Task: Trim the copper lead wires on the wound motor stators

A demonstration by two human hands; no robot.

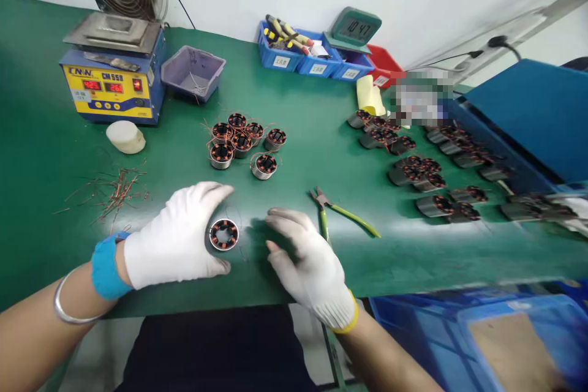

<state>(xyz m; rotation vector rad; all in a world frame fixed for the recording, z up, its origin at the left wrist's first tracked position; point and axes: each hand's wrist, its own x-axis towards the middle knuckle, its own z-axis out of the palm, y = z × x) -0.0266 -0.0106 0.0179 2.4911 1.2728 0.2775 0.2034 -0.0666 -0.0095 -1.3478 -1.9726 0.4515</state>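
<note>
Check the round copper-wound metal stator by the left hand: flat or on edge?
Flat. The stator lies on the green table, bore and ring of windings facing up, inside the curve of the gloved left hand.

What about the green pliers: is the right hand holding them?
No, the green pliers lie on the mat just beyond the right hand, not gripped.

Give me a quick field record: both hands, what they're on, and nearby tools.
left hand: gloved, open, cupped around one stator on the mat
right hand: gloved, fingers spread on the mat, holding nothing
nearest tool: green-handled cutters, just beyond the right hand
behind: stator cluster, solder pot
right side: more stators lying sideways
</note>
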